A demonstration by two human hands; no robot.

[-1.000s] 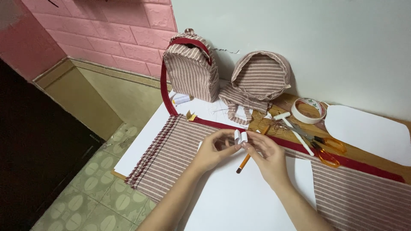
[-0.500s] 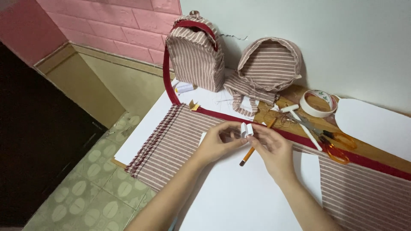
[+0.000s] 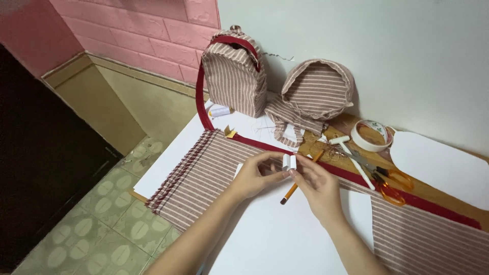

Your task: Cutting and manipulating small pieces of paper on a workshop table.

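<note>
Clips [image 3: 289, 162] pinched between left hand [image 3: 253, 175] and right hand [image 3: 317, 184] are best kept level, above the striped cloth [image 3: 204, 173].

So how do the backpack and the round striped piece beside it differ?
The backpack stands upright and looks finished, with a red strap arching over its top; the round piece leans tilted against the wall, open side facing out, with no red trim visible. The backpack is taller and boxier, the round piece flatter. Both are the same striped fabric.
</note>
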